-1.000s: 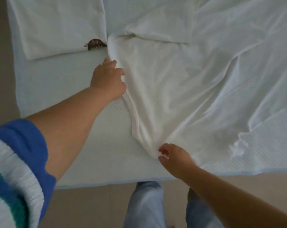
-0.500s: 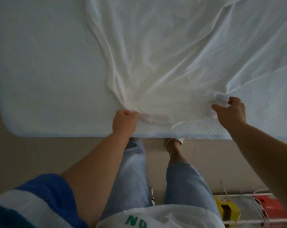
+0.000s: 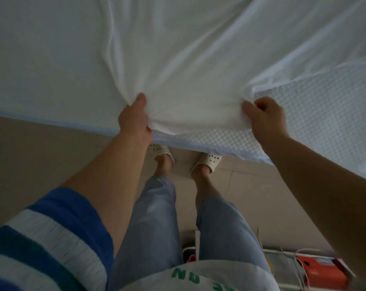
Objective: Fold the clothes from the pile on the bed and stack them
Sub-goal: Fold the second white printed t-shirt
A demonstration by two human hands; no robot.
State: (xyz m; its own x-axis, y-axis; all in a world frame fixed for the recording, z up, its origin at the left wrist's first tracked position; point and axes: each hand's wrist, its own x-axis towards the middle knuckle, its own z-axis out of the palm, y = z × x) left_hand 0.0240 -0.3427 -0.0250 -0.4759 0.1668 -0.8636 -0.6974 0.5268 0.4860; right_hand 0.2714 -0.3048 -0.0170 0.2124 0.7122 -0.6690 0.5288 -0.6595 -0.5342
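Observation:
A thin white garment [image 3: 194, 66] lies spread across the bed [image 3: 41, 59], creased in long folds that run toward its near hem. My left hand [image 3: 134, 118] grips the hem's left corner at the bed's front edge, thumb on top. My right hand [image 3: 266, 116] pinches the hem's right corner, fingers curled around the cloth. The fabric is pulled taut between both hands. The garment's far end is out of view.
The textured mattress cover [image 3: 325, 106] shows bare at the right. The bed's front edge [image 3: 52, 120] runs above a tiled floor [image 3: 41, 156]. My legs and slippers [image 3: 207, 162] stand against the bed. A wire rack with red and yellow boxes [image 3: 316, 267] sits at lower right.
My left hand left the garment's side and came down to its near hem. My right hand shifted right along the hem. Both now grip the corners, and the view tilted down toward the floor.

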